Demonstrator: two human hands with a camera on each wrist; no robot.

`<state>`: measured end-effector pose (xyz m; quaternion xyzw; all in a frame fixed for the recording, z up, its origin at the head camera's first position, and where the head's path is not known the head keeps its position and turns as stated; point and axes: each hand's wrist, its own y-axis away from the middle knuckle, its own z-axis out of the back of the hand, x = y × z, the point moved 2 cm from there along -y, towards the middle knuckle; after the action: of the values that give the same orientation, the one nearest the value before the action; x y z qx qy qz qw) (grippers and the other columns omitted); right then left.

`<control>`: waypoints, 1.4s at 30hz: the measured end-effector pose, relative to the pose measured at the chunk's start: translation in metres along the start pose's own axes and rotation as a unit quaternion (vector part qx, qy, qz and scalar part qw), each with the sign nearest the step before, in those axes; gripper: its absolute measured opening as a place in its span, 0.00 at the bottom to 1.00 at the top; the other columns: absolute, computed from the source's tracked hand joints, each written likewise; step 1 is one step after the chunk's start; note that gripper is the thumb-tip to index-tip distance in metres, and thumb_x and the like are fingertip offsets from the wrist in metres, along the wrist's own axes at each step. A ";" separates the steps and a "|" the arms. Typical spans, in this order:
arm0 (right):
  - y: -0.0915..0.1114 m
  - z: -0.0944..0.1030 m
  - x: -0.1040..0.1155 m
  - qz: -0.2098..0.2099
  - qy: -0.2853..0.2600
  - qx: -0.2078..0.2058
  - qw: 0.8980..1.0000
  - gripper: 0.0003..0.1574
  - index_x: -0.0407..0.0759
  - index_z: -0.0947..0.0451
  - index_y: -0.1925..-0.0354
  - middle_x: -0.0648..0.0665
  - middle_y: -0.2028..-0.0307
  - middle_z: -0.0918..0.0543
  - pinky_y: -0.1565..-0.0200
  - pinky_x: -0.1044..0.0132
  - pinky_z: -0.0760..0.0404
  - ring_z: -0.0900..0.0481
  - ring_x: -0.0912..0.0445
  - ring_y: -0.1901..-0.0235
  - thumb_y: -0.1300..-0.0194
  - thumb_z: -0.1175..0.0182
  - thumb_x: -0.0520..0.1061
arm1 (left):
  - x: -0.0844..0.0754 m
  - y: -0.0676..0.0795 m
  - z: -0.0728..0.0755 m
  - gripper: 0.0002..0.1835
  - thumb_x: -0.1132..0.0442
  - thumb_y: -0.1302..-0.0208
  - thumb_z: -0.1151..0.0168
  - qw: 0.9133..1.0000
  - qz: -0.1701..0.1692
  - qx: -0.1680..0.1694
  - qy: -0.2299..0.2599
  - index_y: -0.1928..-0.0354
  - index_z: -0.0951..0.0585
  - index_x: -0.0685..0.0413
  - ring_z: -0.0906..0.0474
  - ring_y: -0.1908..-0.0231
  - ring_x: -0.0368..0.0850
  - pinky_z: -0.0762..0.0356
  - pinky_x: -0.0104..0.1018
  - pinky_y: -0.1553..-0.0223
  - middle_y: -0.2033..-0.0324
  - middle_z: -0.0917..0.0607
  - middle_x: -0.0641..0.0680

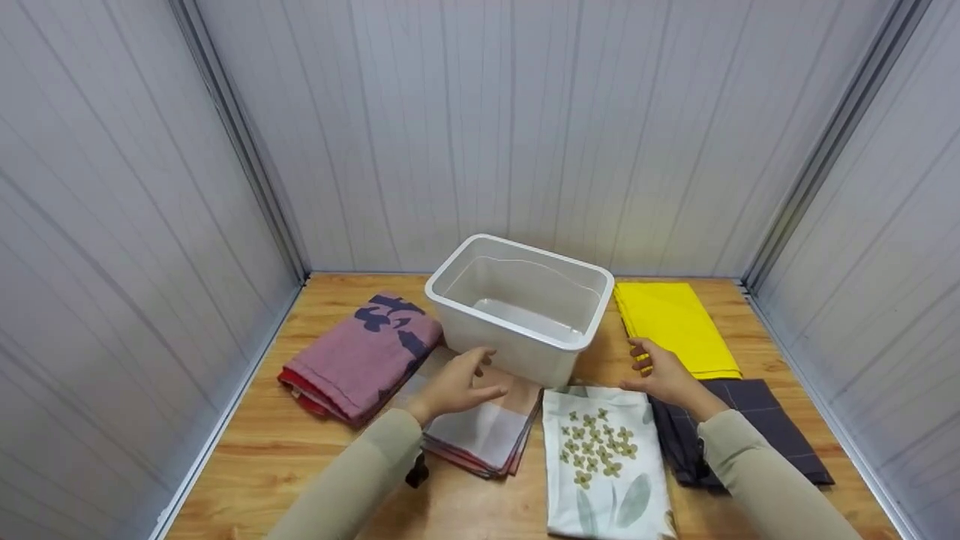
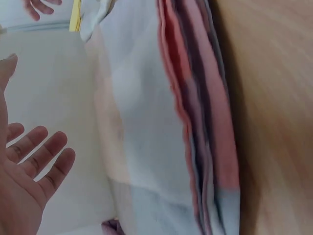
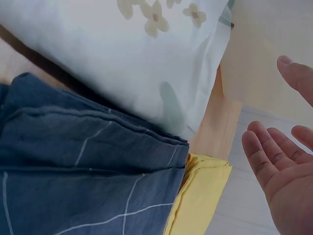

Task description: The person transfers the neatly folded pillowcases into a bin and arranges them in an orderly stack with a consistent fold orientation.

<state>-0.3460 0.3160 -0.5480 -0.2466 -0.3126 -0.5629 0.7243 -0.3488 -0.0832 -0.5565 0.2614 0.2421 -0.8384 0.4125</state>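
Observation:
My left hand [image 1: 457,382] hovers over a folded plaid cloth [image 1: 487,427] in front of a white plastic bin [image 1: 517,300]; its fingers are spread and hold nothing. In the left wrist view the plaid cloth [image 2: 146,98] shows its layered pink and grey edges. My right hand [image 1: 664,379] is above the gap between a folded yellow cloth [image 1: 675,326] and a white floral cloth [image 1: 600,457], fingers loosely bent, palm empty. Below the right wrist lies a folded dark checked cloth [image 1: 765,427], which the right wrist view shows as navy with thin white lines.
A folded mauve cloth [image 1: 367,352] with dark patches and a red underside lies left of the bin. All stand on a wooden table [image 1: 255,465], enclosed by pale panel walls [image 1: 480,135] at the back and both sides. The bin's inside shows only its bare floor.

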 end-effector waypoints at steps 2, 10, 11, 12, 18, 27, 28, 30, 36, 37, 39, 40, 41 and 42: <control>0.001 -0.004 -0.002 -0.007 -0.006 0.005 1.000 0.52 0.26 0.39 0.22 0.22 0.34 0.25 0.38 0.38 0.16 0.19 0.31 0.40 0.34 0.23 0.38 | -0.001 0.001 -0.006 0.36 0.51 0.26 0.29 1.000 0.005 0.005 0.000 0.27 0.28 0.67 0.16 0.46 0.61 0.16 0.59 0.44 0.40 0.16 0.68; 0.003 -0.016 -0.009 -0.002 -0.022 0.024 0.999 0.56 0.25 0.41 0.21 0.21 0.33 0.26 0.34 0.33 0.21 0.22 0.28 0.37 0.35 0.22 0.39 | -0.009 0.000 -0.027 0.36 0.53 0.28 0.27 1.000 -0.009 0.021 0.015 0.27 0.27 0.67 0.15 0.51 0.60 0.15 0.50 0.47 0.44 0.15 0.67; 0.003 -0.017 -0.010 0.000 -0.023 0.026 0.999 0.56 0.25 0.41 0.21 0.21 0.33 0.26 0.34 0.32 0.22 0.22 0.28 0.37 0.35 0.22 0.39 | -0.011 0.000 -0.030 0.36 0.53 0.28 0.27 1.000 -0.011 0.023 0.017 0.28 0.27 0.67 0.14 0.51 0.59 0.15 0.48 0.48 0.44 0.14 0.67; 0.004 -0.018 -0.011 0.002 -0.022 0.028 0.999 0.56 0.25 0.41 0.21 0.21 0.33 0.26 0.34 0.32 0.22 0.22 0.27 0.37 0.36 0.22 0.39 | -0.012 -0.001 -0.032 0.36 0.53 0.28 0.26 0.999 -0.012 0.025 0.020 0.28 0.27 0.67 0.14 0.52 0.58 0.15 0.47 0.48 0.44 0.14 0.67; 0.005 -0.027 -0.016 0.009 -0.013 0.039 0.999 0.56 0.24 0.40 0.21 0.21 0.34 0.25 0.34 0.31 0.23 0.23 0.27 0.36 0.36 0.21 0.40 | -0.021 -0.001 -0.044 0.36 0.52 0.28 0.26 0.998 -0.002 0.047 0.039 0.27 0.27 0.64 0.12 0.52 0.55 0.14 0.42 0.49 0.44 0.13 0.64; 0.005 -0.037 -0.020 0.003 -0.009 0.051 0.999 0.55 0.26 0.38 0.22 0.20 0.30 0.26 0.31 0.30 0.26 0.27 0.24 0.31 0.37 0.21 0.40 | -0.031 0.000 -0.057 0.34 0.50 0.29 0.26 0.997 -0.012 0.067 0.049 0.29 0.25 0.60 0.11 0.50 0.53 0.14 0.41 0.46 0.46 0.12 0.62; 0.005 -0.038 -0.020 0.004 -0.009 0.051 0.999 0.55 0.26 0.38 0.22 0.19 0.30 0.27 0.31 0.30 0.26 0.27 0.23 0.31 0.37 0.20 0.40 | -0.032 0.000 -0.058 0.34 0.51 0.29 0.26 0.996 -0.015 0.067 0.051 0.30 0.25 0.60 0.11 0.51 0.53 0.14 0.40 0.46 0.46 0.12 0.62; 0.006 -0.040 -0.020 0.009 0.000 0.051 0.999 0.55 0.26 0.37 0.22 0.19 0.30 0.27 0.31 0.29 0.27 0.28 0.23 0.31 0.38 0.20 0.41 | -0.034 -0.001 -0.061 0.32 0.52 0.29 0.26 0.996 -0.021 0.070 0.060 0.31 0.24 0.61 0.11 0.51 0.54 0.14 0.38 0.47 0.47 0.11 0.62; 0.007 -0.046 -0.020 0.023 0.026 0.047 0.998 0.55 0.23 0.35 0.24 0.19 0.32 0.24 0.31 0.31 0.26 0.25 0.25 0.32 0.39 0.19 0.42 | -0.039 -0.003 -0.072 0.30 0.55 0.30 0.25 0.993 -0.034 0.079 0.083 0.34 0.23 0.64 0.11 0.54 0.54 0.15 0.35 0.50 0.51 0.11 0.64; 0.007 -0.047 -0.020 0.020 0.023 0.049 0.998 0.55 0.23 0.35 0.24 0.20 0.31 0.24 0.30 0.31 0.26 0.25 0.26 0.32 0.39 0.19 0.42 | -0.040 -0.003 -0.074 0.30 0.55 0.30 0.25 0.993 -0.035 0.080 0.084 0.34 0.23 0.64 0.12 0.53 0.54 0.15 0.34 0.50 0.51 0.12 0.64; 0.007 -0.049 -0.020 0.017 0.021 0.054 0.998 0.55 0.23 0.35 0.24 0.20 0.30 0.25 0.30 0.32 0.27 0.25 0.26 0.31 0.38 0.19 0.42 | -0.041 -0.004 -0.078 0.31 0.55 0.30 0.24 0.992 -0.038 0.085 0.090 0.33 0.24 0.65 0.12 0.53 0.55 0.15 0.34 0.49 0.49 0.12 0.64; 0.007 -0.049 -0.020 0.015 0.019 0.057 0.998 0.55 0.23 0.36 0.24 0.20 0.30 0.25 0.30 0.32 0.27 0.25 0.27 0.31 0.38 0.19 0.42 | -0.042 -0.004 -0.079 0.32 0.56 0.30 0.24 0.991 -0.039 0.088 0.093 0.33 0.24 0.65 0.12 0.52 0.55 0.15 0.35 0.48 0.49 0.12 0.65; 0.006 -0.050 -0.020 0.013 0.020 0.060 0.998 0.55 0.23 0.36 0.23 0.20 0.29 0.26 0.29 0.32 0.27 0.25 0.27 0.31 0.38 0.20 0.41 | -0.043 -0.004 -0.081 0.32 0.56 0.31 0.24 0.990 -0.038 0.091 0.098 0.33 0.24 0.66 0.11 0.52 0.55 0.14 0.36 0.47 0.48 0.13 0.65; 0.006 -0.051 -0.020 0.009 0.018 0.061 0.998 0.55 0.23 0.36 0.23 0.20 0.29 0.26 0.29 0.33 0.27 0.25 0.27 0.30 0.38 0.20 0.41 | -0.044 -0.003 -0.083 0.33 0.56 0.31 0.24 0.990 -0.033 0.096 0.100 0.32 0.25 0.65 0.11 0.51 0.54 0.15 0.36 0.46 0.46 0.13 0.65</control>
<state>-0.3350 0.2946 -0.5970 -0.1946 -0.3309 -0.5407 0.7485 -0.3087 -0.0052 -0.5897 0.3744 0.2091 -0.8406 0.3309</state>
